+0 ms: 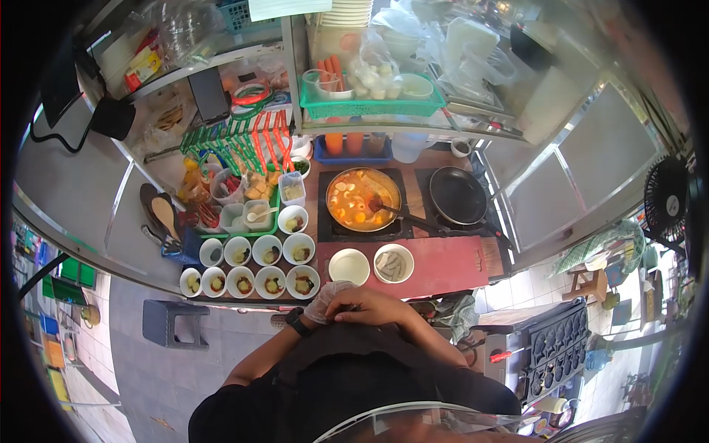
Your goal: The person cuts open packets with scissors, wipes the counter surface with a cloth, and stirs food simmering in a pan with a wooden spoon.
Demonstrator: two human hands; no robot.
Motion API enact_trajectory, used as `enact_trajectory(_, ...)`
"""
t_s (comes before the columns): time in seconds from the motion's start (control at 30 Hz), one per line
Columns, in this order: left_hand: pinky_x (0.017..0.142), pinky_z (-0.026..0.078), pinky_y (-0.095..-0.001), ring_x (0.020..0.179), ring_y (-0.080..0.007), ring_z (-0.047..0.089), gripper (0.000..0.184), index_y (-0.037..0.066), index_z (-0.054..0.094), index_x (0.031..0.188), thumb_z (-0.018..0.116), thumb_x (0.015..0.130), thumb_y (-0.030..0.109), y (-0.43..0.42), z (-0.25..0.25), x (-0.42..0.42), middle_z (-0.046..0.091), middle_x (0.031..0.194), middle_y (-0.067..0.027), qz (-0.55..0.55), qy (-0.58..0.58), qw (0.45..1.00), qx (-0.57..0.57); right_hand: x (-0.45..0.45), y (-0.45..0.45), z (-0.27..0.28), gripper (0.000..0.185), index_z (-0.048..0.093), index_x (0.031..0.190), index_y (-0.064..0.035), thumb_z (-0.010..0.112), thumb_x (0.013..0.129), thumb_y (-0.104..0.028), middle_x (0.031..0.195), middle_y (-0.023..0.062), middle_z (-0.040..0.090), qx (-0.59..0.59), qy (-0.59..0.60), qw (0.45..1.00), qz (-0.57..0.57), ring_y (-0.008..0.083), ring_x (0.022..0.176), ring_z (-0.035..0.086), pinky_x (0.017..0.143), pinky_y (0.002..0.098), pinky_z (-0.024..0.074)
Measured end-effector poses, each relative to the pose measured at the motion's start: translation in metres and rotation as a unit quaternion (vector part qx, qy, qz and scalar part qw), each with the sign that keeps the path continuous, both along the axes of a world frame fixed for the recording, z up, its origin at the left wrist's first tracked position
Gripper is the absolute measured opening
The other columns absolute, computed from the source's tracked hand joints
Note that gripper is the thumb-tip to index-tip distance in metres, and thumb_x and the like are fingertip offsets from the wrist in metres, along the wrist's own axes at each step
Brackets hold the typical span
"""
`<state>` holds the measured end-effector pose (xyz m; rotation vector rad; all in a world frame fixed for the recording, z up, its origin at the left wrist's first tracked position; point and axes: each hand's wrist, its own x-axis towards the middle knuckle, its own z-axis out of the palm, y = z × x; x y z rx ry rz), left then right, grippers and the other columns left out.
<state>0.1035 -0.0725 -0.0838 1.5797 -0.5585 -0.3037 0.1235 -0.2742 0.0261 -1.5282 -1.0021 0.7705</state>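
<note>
- The left hand (322,301), in a clear, thin plastic glove with a dark watch (297,322) at its wrist, is folded in close before the body. Its fingers are mostly covered, so I cannot tell whether they pinch anything.
- The bare right hand (360,304) lies across it, pressed against the glove with fingers curled; whether it grips the film is not clear.
- Just ahead of the hands stands a round white bowl (348,267), its pale inside showing. Whether the gloved fingertips touch its near rim cannot be told.
- Beside it, ahead and a little right of the hands, a second round white bowl (394,281) holds greyish-white, finger-shaped pieces (391,266).
- Both bowls stand on a flat red cutting board (450,267) on the brown surface (432,159).
- Handling, as I judge it: the bowls look light and fairly stiff, best taken by the outer wall below the rim. The pieces look soft and perhaps slippery, so a gentle pinch at mid-length should suit them. The glove film is probably flimsy and easily torn; its cuff is the safer hold.
- Farther ahead of the hands, a round pan (329,199) holds orange soup (354,184), probably heavy and prone to slosh.
- Left of the hands are rows of small white bowls (295,270) with portioned ingredients, which likely lift easily by their sides.
</note>
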Motion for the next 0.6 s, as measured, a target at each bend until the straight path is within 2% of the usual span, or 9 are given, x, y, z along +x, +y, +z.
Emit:
enact_trajectory(0.1,0.074,0.052,-0.0355,0.086,-0.0251,0.064,0.013,0.004,0.063,0.101,0.067,0.088,0.004,0.001,-0.002,0.001,0.063,0.093,-0.0098,0.004,-0.018,1.0,-0.006,0.002,0.001,0.004,0.021,0.07,0.12,-0.0047,0.066,0.104,-0.017,0.111,0.0097,0.071,0.006,-0.01,1.0,0.004,0.0219,0.108,0.066,0.093,0.0363,0.0519)
enact_trajectory(0.17,0.078,0.053,-0.0284,0.091,-0.0118,0.062,0.011,0.004,0.065,0.105,0.066,0.094,0.006,0.004,-0.015,0.004,0.064,0.099,-0.0025,-0.002,-0.028,0.999,0.028,0.002,0.0,0.005,0.021,0.07,0.12,-0.0048,0.066,0.104,-0.017,0.112,0.0095,0.071,0.005,-0.01,1.0,0.003,0.022,0.108,0.066,0.093,0.0363,0.0517)
enact_trajectory(0.3,0.08,0.053,-0.0294,0.092,-0.0133,0.063,0.014,0.004,0.065,0.106,0.067,0.093,0.005,0.0,-0.008,0.001,0.065,0.101,-0.0039,0.017,-0.08,0.996,0.036,0.003,0.0,-0.001,0.022,0.07,0.121,-0.0052,0.067,0.103,-0.017,0.113,0.009,0.072,0.017,-0.012,1.0,0.007,0.022,0.109,0.066,0.094,0.0366,0.0512)
enact_trajectory(0.37,0.082,0.054,-0.0309,0.095,-0.0161,0.064,0.019,0.003,0.065,0.111,0.068,0.091,0.005,0.001,-0.009,-0.003,0.066,0.103,-0.0061,0.01,0.015,1.0,0.0,0.003,-0.001,0.0,0.021,0.07,0.121,-0.0056,0.067,0.103,-0.016,0.114,0.0086,0.072,0.009,-0.014,1.0,0.005,0.0222,0.11,0.067,0.095,0.0367,0.0517)
enact_trajectory(0.4,0.082,0.054,-0.0309,0.095,-0.0161,0.064,0.019,0.003,0.065,0.111,0.068,0.091,0.005,0.0,-0.006,-0.004,0.066,0.103,-0.0061,0.02,0.018,1.0,0.0,0.003,-0.001,-0.001,0.021,0.071,0.121,-0.006,0.067,0.103,-0.015,0.115,0.0083,0.073,0.001,-0.014,1.0,0.003,0.0223,0.111,0.068,0.095,0.0368,0.0523)
enact_trajectory(0.47,0.069,0.049,-0.0337,0.081,-0.0202,0.061,0.011,0.005,0.061,0.097,0.067,0.088,0.006,-0.005,0.006,-0.004,0.06,0.086,-0.0057,0.038,-0.078,0.996,0.017,0.004,0.0,-0.005,0.021,0.071,0.121,-0.0057,0.067,0.102,-0.015,0.115,0.0087,0.072,0.01,-0.039,0.999,0.012,0.023,0.111,0.068,0.096,0.037,0.0519)
enact_trajectory(0.5,0.069,0.049,-0.0337,0.081,-0.0202,0.061,0.011,0.005,0.061,0.097,0.067,0.088,0.006,-0.006,0.008,-0.003,0.06,0.086,-0.0057,0.047,-0.071,0.996,0.018,0.005,0.0,-0.007,0.021,0.071,0.121,-0.0054,0.067,0.102,-0.014,0.115,0.009,0.072,0.02,-0.07,0.997,0.009,0.0237,0.111,0.068,0.097,0.0373,0.0516)
enact_trajectory(0.57,0.068,0.048,-0.0319,0.08,-0.0166,0.059,0.01,0.006,0.062,0.097,0.066,0.089,0.006,-0.008,0.011,-0.002,0.059,0.085,-0.0033,0.047,-0.133,0.989,0.032,0.004,0.001,-0.004,0.021,0.071,0.12,-0.0048,0.068,0.102,-0.014,0.113,0.0096,0.072,0.016,-0.051,0.998,0.013,0.0246,0.11,0.068,0.098,0.0376,0.0514)
enact_trajectory(0.6,0.069,0.049,-0.0332,0.08,-0.0191,0.061,0.013,0.004,0.064,0.101,0.066,0.088,0.005,-0.005,0.01,-0.006,0.06,0.087,-0.0047,0.028,-0.028,0.999,-0.028,0.004,0.001,-0.001,0.021,0.071,0.12,-0.0053,0.067,0.102,-0.016,0.112,0.0098,0.072,0.014,-0.046,0.999,0.012,0.025,0.11,0.067,0.097,0.0383,0.0512)
